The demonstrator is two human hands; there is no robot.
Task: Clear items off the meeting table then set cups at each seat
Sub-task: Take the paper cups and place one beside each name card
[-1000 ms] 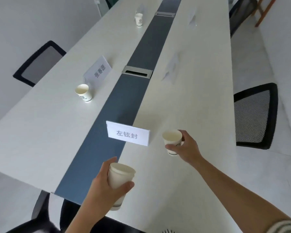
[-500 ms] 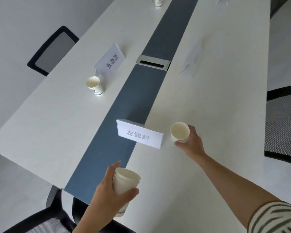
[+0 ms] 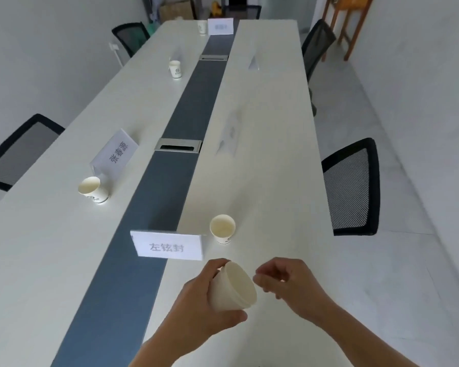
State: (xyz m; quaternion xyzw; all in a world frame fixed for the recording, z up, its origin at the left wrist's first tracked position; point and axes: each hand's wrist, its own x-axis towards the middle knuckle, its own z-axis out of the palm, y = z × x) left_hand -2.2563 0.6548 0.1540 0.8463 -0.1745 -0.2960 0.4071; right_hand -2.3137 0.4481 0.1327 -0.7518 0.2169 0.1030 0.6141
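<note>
My left hand [image 3: 196, 308] grips a stack of white paper cups [image 3: 233, 287], tilted with the mouth pointing right. My right hand [image 3: 286, 284] is beside the stack's rim with its fingers curled, holding nothing I can see. A single paper cup [image 3: 222, 228] stands upright on the long white meeting table [image 3: 270, 144], just right of the near name card [image 3: 168, 246]. More cups stand at the left seat [image 3: 93, 190], further up the left side [image 3: 175, 69] and at the far end [image 3: 202, 27].
Name cards stand at the left [image 3: 115, 154], the far end [image 3: 220, 26] and along the right half [image 3: 229, 133]. A dark strip with a metal cable hatch [image 3: 178, 145] runs down the middle. Black mesh chairs stand at the right [image 3: 351, 186] and left [image 3: 16, 152].
My right hand let go of the cup beside the near name card and drew back to the stack. My left hand tilted the stack towards it. The view rose to show the whole table.
</note>
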